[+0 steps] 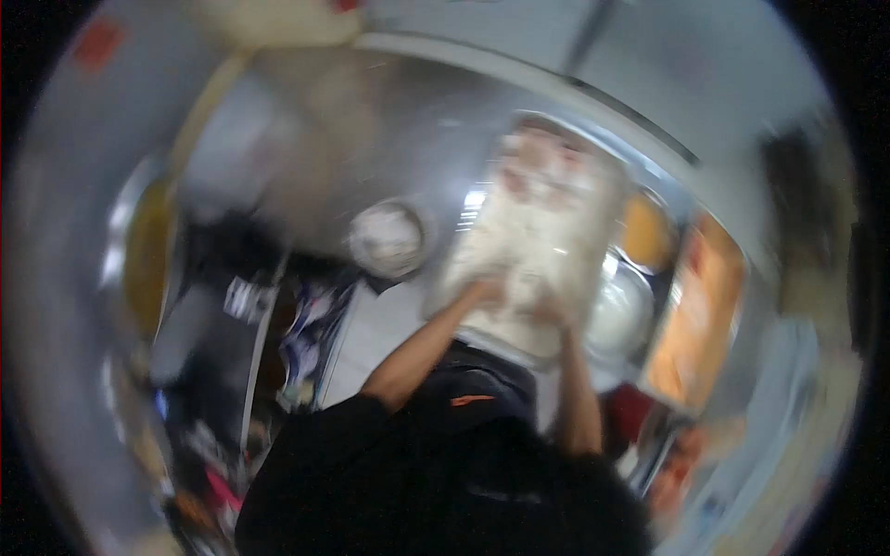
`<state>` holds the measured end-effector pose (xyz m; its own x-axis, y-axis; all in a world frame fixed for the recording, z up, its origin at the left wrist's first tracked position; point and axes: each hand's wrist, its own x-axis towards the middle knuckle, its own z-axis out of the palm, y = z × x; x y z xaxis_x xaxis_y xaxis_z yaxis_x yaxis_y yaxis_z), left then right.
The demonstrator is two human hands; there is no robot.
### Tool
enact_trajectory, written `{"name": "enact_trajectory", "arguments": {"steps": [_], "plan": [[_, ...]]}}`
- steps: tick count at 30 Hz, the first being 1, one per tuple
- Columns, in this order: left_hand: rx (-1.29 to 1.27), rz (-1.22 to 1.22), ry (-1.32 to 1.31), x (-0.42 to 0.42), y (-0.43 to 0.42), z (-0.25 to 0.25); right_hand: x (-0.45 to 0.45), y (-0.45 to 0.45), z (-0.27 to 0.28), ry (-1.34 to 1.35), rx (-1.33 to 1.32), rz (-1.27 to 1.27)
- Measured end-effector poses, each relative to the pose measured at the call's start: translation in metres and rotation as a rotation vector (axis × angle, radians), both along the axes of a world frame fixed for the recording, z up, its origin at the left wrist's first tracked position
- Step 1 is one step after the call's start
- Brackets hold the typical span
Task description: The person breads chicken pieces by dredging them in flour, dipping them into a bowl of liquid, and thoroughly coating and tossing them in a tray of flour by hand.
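Observation:
A large pale rectangular tray (604, 218) lies in front of me, with a white powdery layer (519, 243) spread in it. Several pinkish-brown pieces (542, 165) rest at its far end. Both of my hands reach over the near part of the tray. My left hand (488, 289) is at or just above the white layer, and my right hand (551, 309) is close beside it. Motion smears the fingers of both hands, so I cannot make out anything held or whether they touch the powder.
Left of the tray is a round container (389, 239) with white contents. To the right stand a bowl with yellow-orange contents (646, 232), a whitish bowl (619, 310) and a long tray with orange contents (697, 320). A yellow-filled container (148, 259) is at far left.

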<state>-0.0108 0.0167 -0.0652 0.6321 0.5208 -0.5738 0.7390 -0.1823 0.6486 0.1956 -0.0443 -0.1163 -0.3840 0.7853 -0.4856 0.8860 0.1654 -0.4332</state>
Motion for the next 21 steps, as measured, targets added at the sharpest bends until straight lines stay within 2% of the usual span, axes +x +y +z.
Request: {"name": "enact_trajectory", "arguments": {"steps": [4, 8, 9, 11, 12, 13, 14, 16, 17, 19, 21], "plan": [[0.294, -0.018, -0.131, -0.009, -0.017, 0.037, 0.004, -0.006, 0.025, -0.065, 0.003, 0.002], [0.459, 0.037, 0.005, -0.013, -0.062, -0.017, 0.005, -0.013, 0.048, -0.189, -0.016, 0.051], [0.569, 0.051, 0.090, -0.007, -0.073, -0.035, 0.001, -0.013, 0.050, -0.223, -0.023, 0.062], [1.016, 0.045, 0.477, 0.015, -0.090, -0.072, -0.013, -0.012, 0.053, -0.278, -0.068, 0.023], [1.239, -0.004, 0.724, 0.024, -0.098, -0.089, -0.031, -0.011, 0.066, -0.262, -0.149, -0.136], [1.165, 0.451, 0.460, 0.027, -0.093, -0.080, -0.035, -0.012, 0.077, -0.270, -0.141, -0.121], [1.162, 0.472, 0.463, 0.025, -0.086, -0.071, -0.033, -0.017, 0.088, 0.030, -0.200, -0.268], [1.079, 0.489, 0.353, 0.022, -0.077, -0.065, -0.049, -0.013, 0.126, 0.330, -0.264, -0.402], [1.045, 0.475, 0.292, 0.022, -0.074, -0.062, -0.062, -0.009, 0.159, 0.211, -0.215, -0.320], [0.997, 0.434, 0.142, 0.027, -0.070, -0.056, -0.069, -0.011, 0.168, 0.087, -0.171, -0.254], [0.949, 0.382, -0.046, 0.033, -0.063, -0.059, -0.052, -0.017, 0.137, 0.133, -0.105, -0.299]]}}
